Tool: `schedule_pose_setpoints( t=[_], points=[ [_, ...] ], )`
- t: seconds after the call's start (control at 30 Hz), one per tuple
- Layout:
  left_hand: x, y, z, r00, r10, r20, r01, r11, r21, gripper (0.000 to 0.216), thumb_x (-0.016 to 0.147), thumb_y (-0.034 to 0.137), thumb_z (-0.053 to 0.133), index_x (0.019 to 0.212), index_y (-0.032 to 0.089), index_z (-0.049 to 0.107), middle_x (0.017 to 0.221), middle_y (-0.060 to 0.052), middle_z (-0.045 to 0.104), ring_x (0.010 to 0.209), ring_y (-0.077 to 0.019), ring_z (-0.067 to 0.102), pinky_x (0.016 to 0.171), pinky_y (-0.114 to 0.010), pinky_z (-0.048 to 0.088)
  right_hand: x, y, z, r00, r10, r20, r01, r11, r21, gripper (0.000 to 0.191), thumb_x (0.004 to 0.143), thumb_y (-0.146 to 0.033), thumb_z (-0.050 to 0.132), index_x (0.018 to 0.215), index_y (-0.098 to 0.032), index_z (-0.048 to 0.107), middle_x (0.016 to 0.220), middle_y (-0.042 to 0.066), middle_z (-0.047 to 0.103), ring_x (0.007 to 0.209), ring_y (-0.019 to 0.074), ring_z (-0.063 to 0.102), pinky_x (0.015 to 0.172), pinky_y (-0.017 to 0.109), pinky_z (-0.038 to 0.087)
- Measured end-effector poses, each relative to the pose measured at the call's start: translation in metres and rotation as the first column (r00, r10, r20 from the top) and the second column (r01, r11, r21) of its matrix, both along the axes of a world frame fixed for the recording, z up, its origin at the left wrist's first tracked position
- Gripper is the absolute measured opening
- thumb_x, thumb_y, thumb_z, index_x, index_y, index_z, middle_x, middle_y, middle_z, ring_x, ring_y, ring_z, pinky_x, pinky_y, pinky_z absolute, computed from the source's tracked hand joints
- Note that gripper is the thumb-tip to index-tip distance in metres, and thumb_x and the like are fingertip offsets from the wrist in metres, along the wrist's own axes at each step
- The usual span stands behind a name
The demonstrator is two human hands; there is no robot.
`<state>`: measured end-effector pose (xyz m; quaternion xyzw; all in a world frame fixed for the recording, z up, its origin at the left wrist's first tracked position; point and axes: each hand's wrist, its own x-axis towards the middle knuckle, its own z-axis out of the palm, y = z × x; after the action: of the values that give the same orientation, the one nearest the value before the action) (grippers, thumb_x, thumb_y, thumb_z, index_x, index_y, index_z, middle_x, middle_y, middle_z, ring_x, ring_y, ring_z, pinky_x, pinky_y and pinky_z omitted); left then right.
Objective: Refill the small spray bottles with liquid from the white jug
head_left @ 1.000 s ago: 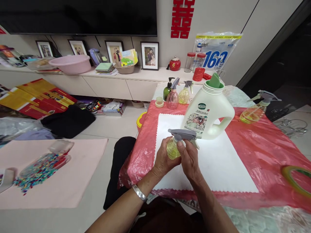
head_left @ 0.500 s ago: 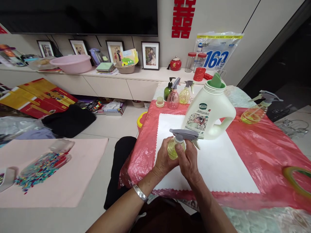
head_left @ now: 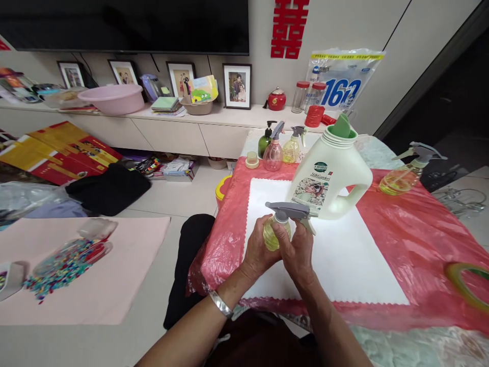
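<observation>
Between my two hands is a small clear spray bottle (head_left: 272, 235) with yellow liquid and a grey trigger head pointing right. My left hand (head_left: 256, 247) wraps the bottle body from the left. On the other side, my right hand (head_left: 297, 250) grips it near the neck, thumb against the collar below the trigger. Just behind stands a large white detergent jug (head_left: 319, 163) with a green spout in its open mouth. Under the hands lies a white scalloped-edge mat (head_left: 344, 265). A cream cap (head_left: 251, 160) sits at the table's far left.
Pink (head_left: 272, 155), yellow (head_left: 291, 149) and green (head_left: 264, 142) bottles stand at the back of the red-covered table (head_left: 401, 219). Another spray bottle (head_left: 403, 176) stands right, beyond a tape roll (head_left: 454, 278). To the left, small colourful pieces (head_left: 63, 272) lie on a pink cloth (head_left: 126, 265).
The right fingers have shifted slightly around the bottle neck and the spray head has tilted a little. Both hands stay on the bottle; the other objects have not moved.
</observation>
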<state>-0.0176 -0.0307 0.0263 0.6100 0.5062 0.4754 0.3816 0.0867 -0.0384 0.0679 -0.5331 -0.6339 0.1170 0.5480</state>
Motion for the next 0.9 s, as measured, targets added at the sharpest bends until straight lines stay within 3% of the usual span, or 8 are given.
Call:
schedule_pose_setpoints(
  t=[0.13,0.23,0.57,0.8,0.9],
  points=[
    [-0.0001,0.0,0.0009,1.0,-0.003,-0.019,0.002,0.999,-0.034,0.077,0.062,0.044,0.084,0.125,0.019,0.048,0.12,-0.014,0.068,0.106,-0.0307,0.07,0.09,-0.046,0.057,0.0032,-0.0027,0.0056,0.992,0.129,-0.001,-0.129,0.991,-0.035,0.041,0.105,-0.047,0.04,0.116,-0.017,0.066,0.114,0.009,0.065,0.109,0.0216,0.062,0.094,0.035,0.05],
    [-0.0002,-0.0005,0.0033,1.0,0.001,-0.017,-0.001,0.999,-0.049,0.081,0.06,0.045,0.086,0.126,0.019,0.047,0.122,-0.014,0.067,0.108,-0.0315,0.069,0.092,-0.047,0.056,0.0042,-0.0028,0.0082,0.989,0.151,-0.005,-0.151,0.987,-0.056,0.04,0.108,-0.041,0.035,0.118,-0.018,0.066,0.116,0.009,0.065,0.112,0.0203,0.061,0.098,0.034,0.048],
    [0.0001,0.0,-0.0001,1.0,0.015,-0.01,-0.015,1.0,0.011,0.072,0.065,0.038,0.083,0.125,0.019,0.049,0.121,-0.013,0.068,0.108,-0.0301,0.07,0.093,-0.045,0.058,0.0002,0.0025,-0.0004,1.0,-0.002,-0.006,0.002,0.998,-0.055,0.041,0.097,-0.047,0.057,0.121,-0.016,0.067,0.119,0.013,0.064,0.114,0.0277,0.059,0.101,0.044,0.047],
    [0.0004,-0.0003,0.0036,0.999,0.021,-0.025,-0.022,0.999,-0.049,0.083,0.057,0.042,0.088,0.126,0.019,0.048,0.12,-0.013,0.069,0.106,-0.0325,0.07,0.091,-0.048,0.058,0.006,0.0005,0.0069,0.98,0.196,-0.035,-0.199,0.975,-0.1,0.046,0.105,-0.049,0.039,0.126,-0.018,0.066,0.12,0.011,0.064,0.121,0.0237,0.057,0.106,0.04,0.046],
    [-0.0002,-0.0011,0.008,1.0,0.018,-0.016,-0.019,0.997,-0.08,0.081,0.058,0.041,0.088,0.126,0.019,0.049,0.118,-0.014,0.07,0.103,-0.0329,0.071,0.088,-0.05,0.059,0.0067,0.0011,0.0078,0.976,0.209,-0.056,-0.214,0.97,-0.113,0.045,0.106,-0.048,0.04,0.127,-0.018,0.066,0.12,0.011,0.064,0.124,0.0235,0.055,0.11,0.04,0.043]
  ],
)
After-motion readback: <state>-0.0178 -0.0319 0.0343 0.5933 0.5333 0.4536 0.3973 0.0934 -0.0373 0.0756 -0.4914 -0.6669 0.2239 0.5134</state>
